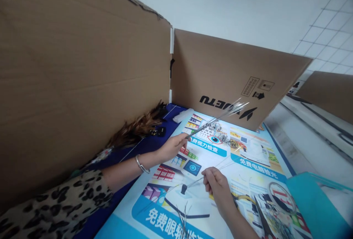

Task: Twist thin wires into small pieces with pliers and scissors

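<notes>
My left hand [173, 147] is closed around one end of a bundle of thin silvery wires [213, 120], which fans out up and to the right over the printed sheet. Lower and further right, my right hand [217, 185] is pinched on a few fine wires [195, 183]; their thin ends trail left and are hard to make out. A loose group of silvery wires [184, 215] lies near the front edge of the view. Shiny silver tinsel-like clumps [220, 130] sit on the sheet beyond my hands.
A printed poster sheet [121, 228] covers the blue table. Tall cardboard panels [82, 66] stand at the left and back. Brown feathers [138, 127] and a small black item [159, 131] lie along the left. At the right are a yellow-handled tool [244, 197] and a teal folder-like object [311, 202].
</notes>
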The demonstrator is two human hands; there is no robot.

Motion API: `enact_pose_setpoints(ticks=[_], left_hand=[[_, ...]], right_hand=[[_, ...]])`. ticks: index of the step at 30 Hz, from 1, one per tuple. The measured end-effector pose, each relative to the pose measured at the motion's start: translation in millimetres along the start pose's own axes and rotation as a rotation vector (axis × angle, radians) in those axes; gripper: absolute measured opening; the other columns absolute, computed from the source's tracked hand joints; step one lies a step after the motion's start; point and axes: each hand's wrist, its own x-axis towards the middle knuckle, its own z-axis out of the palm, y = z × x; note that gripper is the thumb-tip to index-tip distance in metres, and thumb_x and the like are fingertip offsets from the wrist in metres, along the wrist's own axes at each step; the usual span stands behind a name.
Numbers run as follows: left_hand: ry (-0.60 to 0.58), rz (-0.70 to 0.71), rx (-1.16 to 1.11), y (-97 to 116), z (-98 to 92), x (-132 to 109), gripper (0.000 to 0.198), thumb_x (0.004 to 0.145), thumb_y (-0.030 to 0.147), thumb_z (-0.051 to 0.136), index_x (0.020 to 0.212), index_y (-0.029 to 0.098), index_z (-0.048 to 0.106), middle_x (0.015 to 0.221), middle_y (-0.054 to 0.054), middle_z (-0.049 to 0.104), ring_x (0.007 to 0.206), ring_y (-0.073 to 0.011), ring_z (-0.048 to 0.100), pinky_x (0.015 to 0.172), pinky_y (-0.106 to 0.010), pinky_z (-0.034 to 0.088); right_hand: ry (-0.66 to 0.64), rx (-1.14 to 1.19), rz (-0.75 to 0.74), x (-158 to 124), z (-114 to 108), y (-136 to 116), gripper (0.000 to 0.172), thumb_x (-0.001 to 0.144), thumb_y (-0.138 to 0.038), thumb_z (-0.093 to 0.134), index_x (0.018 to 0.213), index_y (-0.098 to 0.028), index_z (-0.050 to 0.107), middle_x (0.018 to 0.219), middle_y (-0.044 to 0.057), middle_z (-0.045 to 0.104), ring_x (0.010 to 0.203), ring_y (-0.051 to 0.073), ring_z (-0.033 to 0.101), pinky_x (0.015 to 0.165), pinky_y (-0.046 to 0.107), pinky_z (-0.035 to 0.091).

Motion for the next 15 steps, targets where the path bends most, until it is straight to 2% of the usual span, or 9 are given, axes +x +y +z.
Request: enact_pose_setpoints(ticks=[3,5,8,11,15], left_hand=[[0.006,-0.065,0.152,-23,-19.6,-4,0.03,0.091,0.031,0.029,0.099,0.019,0.056,0.074,0.0,0.058,0.071,-0.0154,0.054,0.067,-0.027,0.043],[0.001,-0.103,0.261,-40,-32.5,-12,0.028,0.089,0.029,0.033,0.092,0.018,0.059,0.086,-0.003,0.06,0.083,-0.0185,0.056,0.075,-0.029,0.043],[-0.013,-0.166,0.426,-58,-49.1,-22,0.023,0.085,0.025,0.04,0.089,0.018,0.062,0.091,-0.007,0.06,0.09,-0.0215,0.056,0.078,-0.031,0.043],[-0.016,-0.22,0.571,-65,-59.3,-27,0.024,0.085,0.019,0.04,0.094,0.018,0.062,0.095,-0.008,0.058,0.09,-0.0212,0.056,0.078,-0.031,0.043],[-0.043,-0.279,0.738,-67,-64.1,-23,0.028,0.086,0.017,0.037,0.106,0.017,0.057,0.101,-0.01,0.056,0.09,-0.0209,0.057,0.078,-0.032,0.043]], right_hand=[[-0.019,-0.001,-0.005,0,-1,2,0.038,0.083,-0.052,0.048,0.083,-0.015,0.059,0.063,-0.001,0.052,0.047,0.007,0.044,0.043,0.019,0.031],[-0.028,-0.003,-0.013,-1,-2,3,0.037,0.084,-0.051,0.048,0.083,-0.015,0.059,0.063,-0.001,0.052,0.048,0.007,0.044,0.044,0.019,0.031],[-0.03,-0.006,-0.023,-1,-3,4,0.036,0.084,-0.05,0.048,0.083,-0.015,0.059,0.063,-0.001,0.052,0.048,0.007,0.044,0.044,0.019,0.031],[-0.024,-0.009,-0.025,0,-2,4,0.036,0.085,-0.049,0.047,0.083,-0.015,0.059,0.063,-0.001,0.052,0.047,0.007,0.044,0.043,0.019,0.031],[-0.024,-0.013,-0.025,2,-2,5,0.036,0.085,-0.049,0.047,0.083,-0.015,0.058,0.061,-0.001,0.052,0.045,0.006,0.043,0.042,0.018,0.03]])
